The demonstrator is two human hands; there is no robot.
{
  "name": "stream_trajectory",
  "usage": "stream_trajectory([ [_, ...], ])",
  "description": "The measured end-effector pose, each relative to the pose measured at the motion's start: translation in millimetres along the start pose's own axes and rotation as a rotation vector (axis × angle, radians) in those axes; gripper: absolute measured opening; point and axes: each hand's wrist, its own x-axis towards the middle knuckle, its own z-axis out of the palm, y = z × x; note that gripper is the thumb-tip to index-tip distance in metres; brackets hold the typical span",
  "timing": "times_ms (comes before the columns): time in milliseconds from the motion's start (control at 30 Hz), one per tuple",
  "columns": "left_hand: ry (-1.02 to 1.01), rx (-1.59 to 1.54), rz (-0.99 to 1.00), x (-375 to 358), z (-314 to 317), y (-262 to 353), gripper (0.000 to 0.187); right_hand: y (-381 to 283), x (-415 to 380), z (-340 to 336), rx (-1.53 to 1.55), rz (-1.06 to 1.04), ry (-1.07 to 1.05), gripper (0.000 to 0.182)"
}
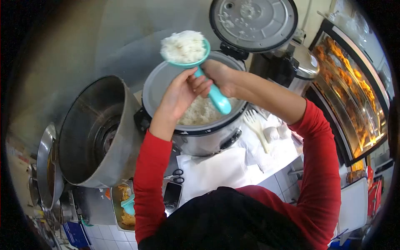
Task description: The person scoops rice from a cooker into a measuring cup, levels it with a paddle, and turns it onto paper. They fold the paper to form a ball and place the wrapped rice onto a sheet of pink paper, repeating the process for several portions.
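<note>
One pot [121, 141] beside rice cooker [198, 143]

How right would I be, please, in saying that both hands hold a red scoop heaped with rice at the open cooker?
The colour is wrong: the head view shows a turquoise scoop. It is heaped with rice, in both left hand and right hand, at the open cooker.

Grey wall, pale tiled floor [109, 234], warm-lit display cabinet [350, 91].

Solid red sleeves [151, 179], turquoise scoop [218, 99]
</note>
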Motion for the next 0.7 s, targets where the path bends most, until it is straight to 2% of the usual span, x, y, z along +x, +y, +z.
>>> stream_trajectory([
  [33,0.010,0.098,-0.033,-1,-5,4,0.031,7,-4,2,0.027,0.008,-0.040,0.038],
  [67,0.016,0.198,-0.065,-1,-10,7,0.028,16,-12,5,0.020,-0.096,-0.002,0.036],
  [100,0.058,0.240,-0.018,-7,11,2,0.021,27,-18,1,-0.172,-0.243,0.083,0.038],
  [167,0.149,0.331,0.072,-20,52,-9,0.015,49,-47,3,-0.367,-0.400,0.237,0.042],
  [233,0.189,0.191,0.171,-24,56,-10,0.013,69,-88,-41,-0.819,-0.452,0.194,0.043],
  [300,0.099,0.082,0.097,-26,28,4,0.009,104,-108,-123,-0.748,-0.573,0.508,0.042],
  [333,0.072,-0.005,0.044,-24,17,12,0.009,135,-98,-180,-0.669,-0.708,0.801,0.036],
  [367,0.049,-0.091,-0.013,-24,13,15,0.009,168,-89,-236,-1.187,-0.575,1.180,0.027],
  [400,0.171,-0.093,0.033,-24,22,13,0.008,209,-76,-279,-1.400,-0.446,1.323,0.024],
  [433,0.159,-0.108,0.006,-22,18,13,0.007,245,-66,-300,-1.604,-0.304,1.461,0.028],
  [500,0.114,-0.137,-0.029,-11,0,14,0.007,267,-64,-299,-2.049,-0.192,1.549,0.035],
  [600,0.096,-0.231,-0.124,-6,-1,10,0.006,270,-44,-325,-2.102,-0.040,1.437,0.032],
  [700,0.130,-0.184,-0.114,-9,6,5,0.004,261,-54,-324,-2.238,-0.249,1.436,0.035],
])
